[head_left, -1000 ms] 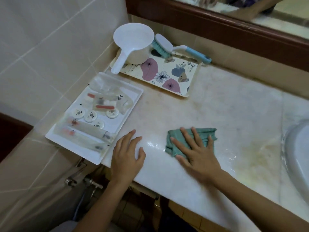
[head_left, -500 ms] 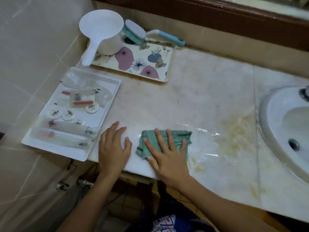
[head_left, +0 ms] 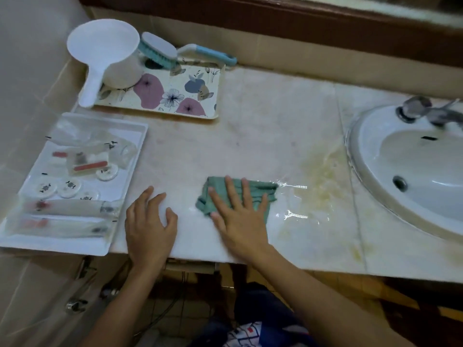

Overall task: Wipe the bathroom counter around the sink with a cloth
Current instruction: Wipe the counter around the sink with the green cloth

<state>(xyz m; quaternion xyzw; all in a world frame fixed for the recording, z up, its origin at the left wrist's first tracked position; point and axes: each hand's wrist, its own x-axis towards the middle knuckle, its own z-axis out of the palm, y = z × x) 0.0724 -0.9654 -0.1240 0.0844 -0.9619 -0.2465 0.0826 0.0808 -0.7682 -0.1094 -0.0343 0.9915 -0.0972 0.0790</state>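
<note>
Resting flat on the pale counter [head_left: 263,136] near its front edge, the left hand [head_left: 147,226] lies open and empty, just right of the white tray [head_left: 120,234] of toiletries. Next, the right hand [head_left: 240,216] presses fingers spread on a bunched green cloth [head_left: 265,190], gripping nothing, the cloth's long axis running left-right towards the sink [head_left: 370,151]. Wet streaks glisten between cloth and sink.

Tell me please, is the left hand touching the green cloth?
Apart. The head view shows bare counter between the left hand and the green cloth, which the right hand presses.
</note>
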